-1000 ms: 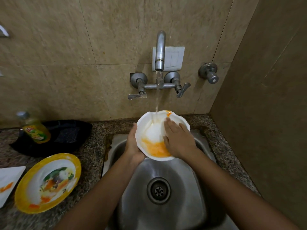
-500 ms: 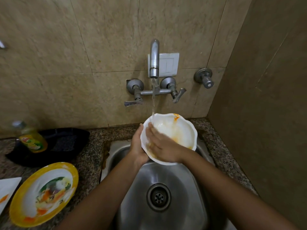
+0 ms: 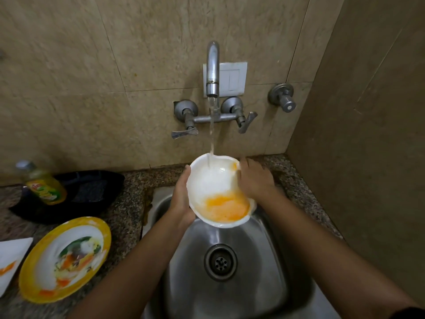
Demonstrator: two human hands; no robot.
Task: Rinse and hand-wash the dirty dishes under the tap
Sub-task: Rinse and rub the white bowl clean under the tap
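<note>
Bowl (image 3: 213, 183) under tap (image 3: 212, 65); L hand (image 3: 181, 199) grips left rim; R hand (image 3: 255, 183) fingers (image 3: 246, 165) flat on right rim

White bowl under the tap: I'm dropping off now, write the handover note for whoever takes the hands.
Left hand grips the white bowl by its left rim, tilted over the sink. Right hand lies open against the bowl's right inner wall.
Tap runs into the bowl's upper part.
Done: upper half looks white.
Remaining: orange residue pooled in the lower half; then the yellow-rimmed plate and white plate on the counter, both soiled.
</note>
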